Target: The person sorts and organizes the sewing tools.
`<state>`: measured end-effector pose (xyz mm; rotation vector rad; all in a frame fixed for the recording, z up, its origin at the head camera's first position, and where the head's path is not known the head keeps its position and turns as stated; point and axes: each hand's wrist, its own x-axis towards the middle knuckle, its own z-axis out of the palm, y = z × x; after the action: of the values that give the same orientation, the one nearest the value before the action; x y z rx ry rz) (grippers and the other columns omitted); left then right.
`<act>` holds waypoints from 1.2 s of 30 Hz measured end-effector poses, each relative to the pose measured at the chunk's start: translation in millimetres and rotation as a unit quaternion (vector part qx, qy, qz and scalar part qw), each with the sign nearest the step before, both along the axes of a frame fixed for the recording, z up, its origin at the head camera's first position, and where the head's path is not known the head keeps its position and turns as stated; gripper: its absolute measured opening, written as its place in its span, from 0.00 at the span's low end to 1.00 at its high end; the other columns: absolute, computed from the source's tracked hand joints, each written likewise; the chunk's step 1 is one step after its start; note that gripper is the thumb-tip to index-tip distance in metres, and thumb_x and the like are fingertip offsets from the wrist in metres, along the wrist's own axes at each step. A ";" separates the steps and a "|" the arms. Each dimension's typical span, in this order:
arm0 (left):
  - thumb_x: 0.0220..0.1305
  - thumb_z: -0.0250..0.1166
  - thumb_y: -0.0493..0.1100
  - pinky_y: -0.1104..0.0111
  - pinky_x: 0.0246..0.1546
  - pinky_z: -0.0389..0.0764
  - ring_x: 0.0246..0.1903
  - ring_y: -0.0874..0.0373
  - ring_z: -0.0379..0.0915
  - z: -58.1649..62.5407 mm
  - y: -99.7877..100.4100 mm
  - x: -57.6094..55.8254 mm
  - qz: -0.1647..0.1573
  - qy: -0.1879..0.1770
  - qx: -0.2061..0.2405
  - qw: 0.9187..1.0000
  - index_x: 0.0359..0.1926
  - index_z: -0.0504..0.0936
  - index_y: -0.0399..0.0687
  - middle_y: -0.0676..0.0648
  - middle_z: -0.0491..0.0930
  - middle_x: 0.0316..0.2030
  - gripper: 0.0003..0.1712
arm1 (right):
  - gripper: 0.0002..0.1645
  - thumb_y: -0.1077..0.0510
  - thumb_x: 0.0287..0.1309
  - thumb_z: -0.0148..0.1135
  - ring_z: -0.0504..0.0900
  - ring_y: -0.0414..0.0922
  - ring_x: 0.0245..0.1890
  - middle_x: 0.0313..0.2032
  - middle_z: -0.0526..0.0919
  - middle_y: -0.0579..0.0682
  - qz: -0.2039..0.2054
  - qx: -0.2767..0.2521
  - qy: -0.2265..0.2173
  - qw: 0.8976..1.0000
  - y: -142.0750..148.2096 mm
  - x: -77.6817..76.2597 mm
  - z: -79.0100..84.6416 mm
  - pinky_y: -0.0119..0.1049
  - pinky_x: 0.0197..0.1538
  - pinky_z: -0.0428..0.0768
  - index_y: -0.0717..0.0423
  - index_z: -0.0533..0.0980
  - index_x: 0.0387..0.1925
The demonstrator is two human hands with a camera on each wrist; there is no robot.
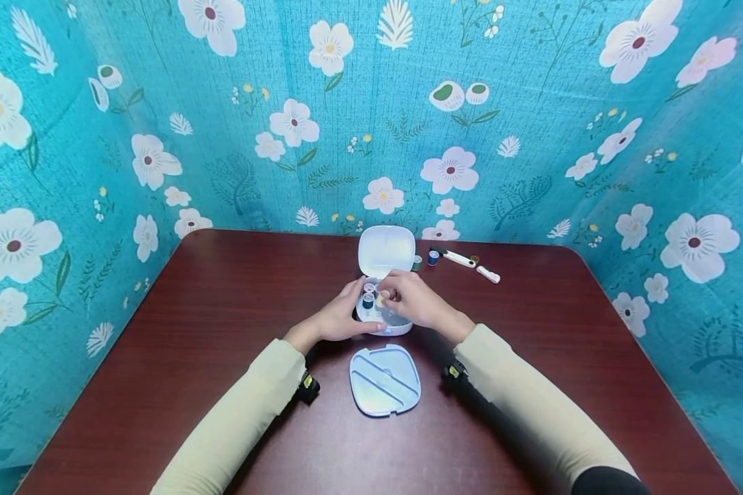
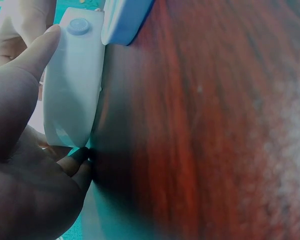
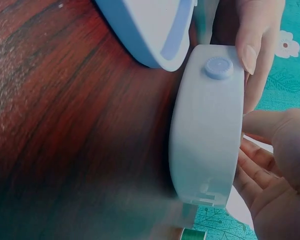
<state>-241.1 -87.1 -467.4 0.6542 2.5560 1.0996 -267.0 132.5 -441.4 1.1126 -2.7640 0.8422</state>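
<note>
Seemingly, sorting is only partly done: left hand (image 1: 339,320) grips the box (image 1: 401,331), right hand (image 1: 417,300), fingers bent, seems to pinch a yellow spool (image 1: 380,301) inside; beyond it stands blue spool (image 1: 433,258), nearer than both hands lies unfitted tray (image 1: 385,382).

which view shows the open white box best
The head view: it shows the box with raised lid and spools inside, though partly covered. Both wrist views show mainly its front wall and round button, up close.

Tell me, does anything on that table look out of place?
Nothing looks spilled or broken. Slightly odd: the blue spool and green spool stand outside the white box, right of its raised lid, while other spools sit inside.
</note>
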 end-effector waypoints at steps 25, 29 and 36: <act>0.61 0.73 0.61 0.52 0.74 0.58 0.76 0.46 0.48 0.9 -0.1 2.7 0.001 0.006 0.006 1.000 0.82 0.37 0.42 0.38 0.43 0.80 0.67 | 0.13 0.65 0.58 0.73 0.80 0.44 0.37 0.42 0.82 0.53 0.000 0.045 0.024 0.999 -9.1 3.3 -3.2 0.39 0.45 0.83 0.60 0.86 0.46; 0.61 0.73 0.62 0.53 0.74 0.58 0.76 0.46 0.49 1.1 0.0 3.1 0.001 0.005 0.004 1.000 0.82 0.37 0.43 0.38 0.43 0.80 0.67 | 0.12 0.65 0.58 0.73 0.81 0.44 0.36 0.41 0.82 0.52 0.002 0.047 0.030 0.998 -9.7 3.0 -3.8 0.38 0.44 0.83 0.60 0.86 0.45; 0.61 0.73 0.62 0.52 0.73 0.59 0.76 0.46 0.51 1.1 0.1 3.5 0.000 0.007 0.007 1.000 0.82 0.37 0.43 0.38 0.44 0.80 0.67 | 0.12 0.66 0.58 0.73 0.82 0.44 0.37 0.42 0.82 0.53 0.005 0.040 0.032 0.999 -10.2 2.6 -4.8 0.39 0.45 0.84 0.60 0.86 0.45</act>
<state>-237.5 -87.1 -466.3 0.6669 2.5617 1.1170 -264.4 122.2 -446.2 1.1452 -2.7642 0.6894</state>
